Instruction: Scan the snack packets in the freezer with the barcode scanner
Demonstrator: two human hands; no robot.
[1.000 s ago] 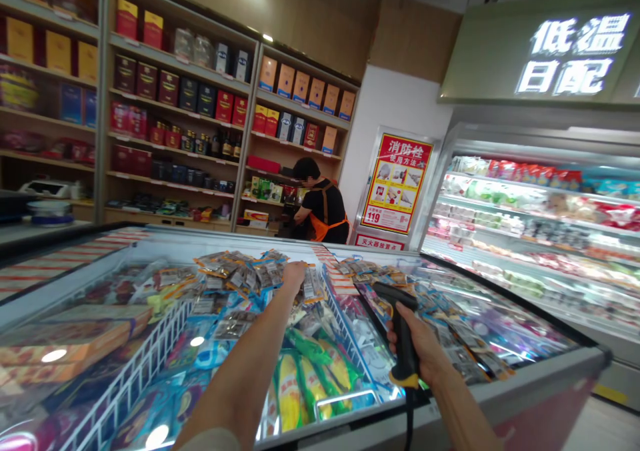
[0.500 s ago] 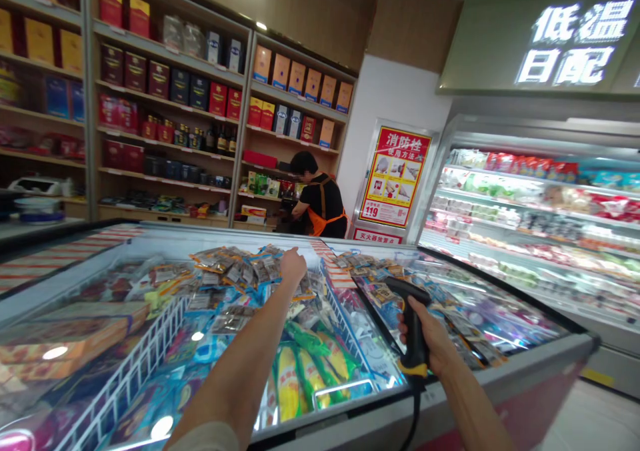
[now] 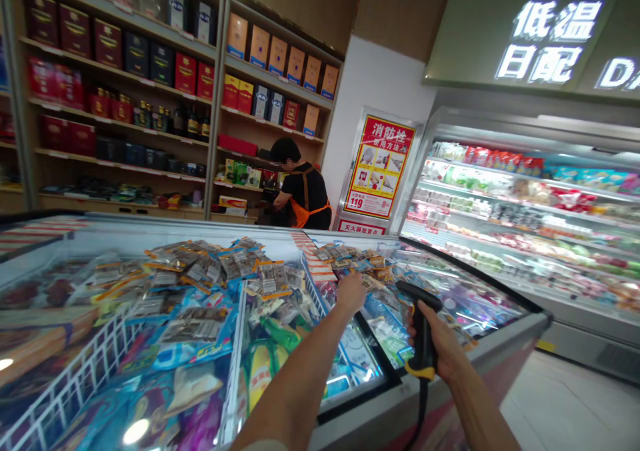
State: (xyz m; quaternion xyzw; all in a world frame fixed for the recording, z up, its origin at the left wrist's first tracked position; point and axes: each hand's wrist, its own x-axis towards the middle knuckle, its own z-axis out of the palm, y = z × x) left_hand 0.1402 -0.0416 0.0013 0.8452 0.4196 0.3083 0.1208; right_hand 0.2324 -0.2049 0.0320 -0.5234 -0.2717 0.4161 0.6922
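Note:
My right hand (image 3: pixel 435 344) grips a black and yellow barcode scanner (image 3: pixel 424 334) by its handle, and its cord hangs down in front of the freezer. Stretched out over the chest freezer, my left hand (image 3: pixel 351 294) has its fingers curled. What they hold, if anything, is hidden behind the hand. Just beyond it is a pile of small brown and orange food packets (image 3: pixel 375 267). Further left, more packets (image 3: pixel 200 267) are heaped on blue bags. Yellow and green corn packs (image 3: pixel 260 371) show partly behind my left forearm.
White wire dividers (image 3: pixel 90 371) split the chest freezer (image 3: pixel 500 351), which has a dark-framed glass lid. Behind it a person in an orange apron (image 3: pixel 305 194) bends toward shelves of boxes (image 3: pixel 295 61). A lit refrigerated display (image 3: pixel 500 204) stands at the right.
My left hand has moved right across the freezer, from the left packets toward the right pile, and its fingers have curled. The view has turned right. The scanner stays in my right hand.

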